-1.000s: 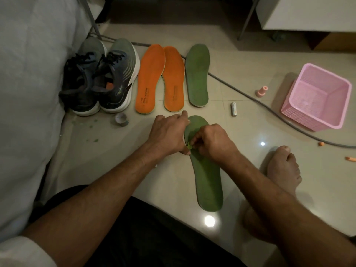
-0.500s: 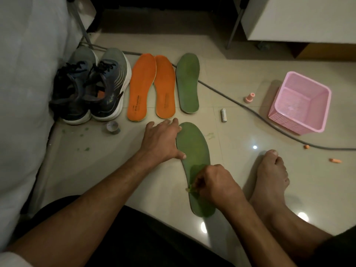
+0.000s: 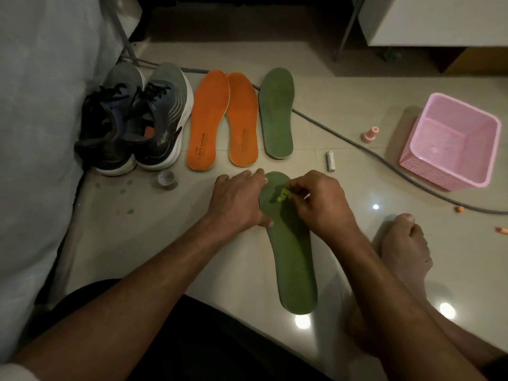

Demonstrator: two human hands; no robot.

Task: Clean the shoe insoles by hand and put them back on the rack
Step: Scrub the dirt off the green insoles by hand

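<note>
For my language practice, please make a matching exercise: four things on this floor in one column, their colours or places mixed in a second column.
1 basket
2 battery
3 shoes
4 near insole

a under both hands
b pink
c beside the orange insoles
d white, right of the far green insole

Pairs: 1-b, 2-d, 3-c, 4-a

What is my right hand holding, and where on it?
The right hand pinches a small green scrap at its end, over the near green insole.
</note>
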